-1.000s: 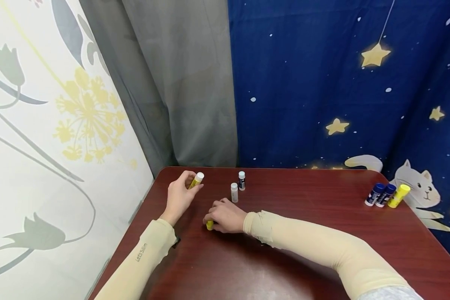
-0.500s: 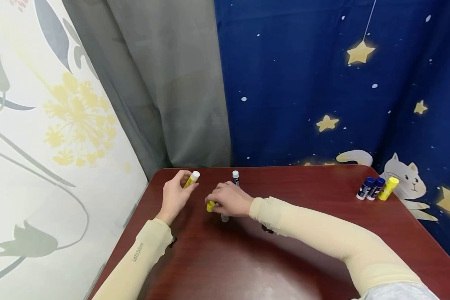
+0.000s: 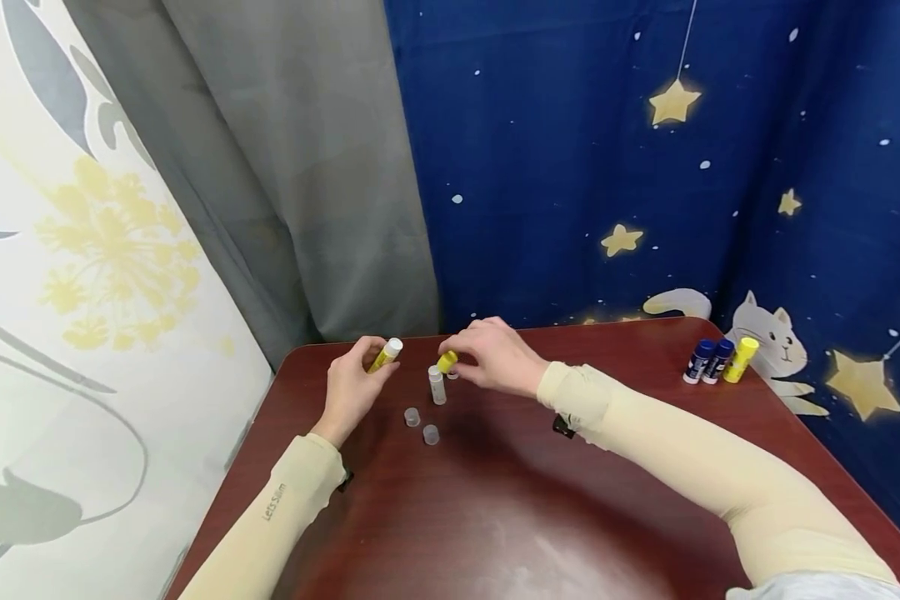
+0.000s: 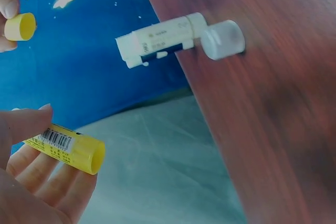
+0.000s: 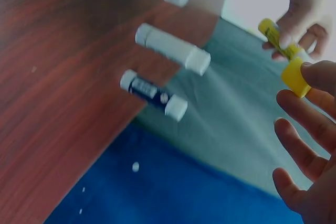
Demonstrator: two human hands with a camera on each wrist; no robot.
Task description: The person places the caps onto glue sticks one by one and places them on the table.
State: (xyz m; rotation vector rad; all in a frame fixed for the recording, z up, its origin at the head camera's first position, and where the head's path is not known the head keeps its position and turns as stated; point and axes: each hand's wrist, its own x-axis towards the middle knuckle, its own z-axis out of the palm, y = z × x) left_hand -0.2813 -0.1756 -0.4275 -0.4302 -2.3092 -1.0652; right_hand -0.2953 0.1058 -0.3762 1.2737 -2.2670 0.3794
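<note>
My left hand [image 3: 351, 383] grips a yellow glue stick [image 4: 71, 150] with a white top, held tilted above the table's far left part. A barcode shows on its label in the left wrist view. To its right, my right hand [image 3: 495, 357] pinches a small yellow cap [image 5: 295, 77] between thumb and fingers, apart from the stick. Just below that cap a white glue stick [image 3: 437, 387] stands upright. Beside it stands a navy one [image 5: 151, 93], mostly hidden behind my right hand in the head view. Two translucent caps [image 3: 412, 417] lie on the table nearer me.
At the far right of the dark red table [image 3: 570, 500], two navy glue sticks [image 3: 699, 362] and a yellow one [image 3: 741, 360] stand in a row. Grey and blue curtains [image 3: 540, 167] hang behind the far edge. A patterned white wall [image 3: 120, 375] borders the left side.
My right hand has lifted the yellow cap from near the table and carried it away from me and rightward, uncovering the two translucent caps. My left hand keeps its hold; the view has swung right.
</note>
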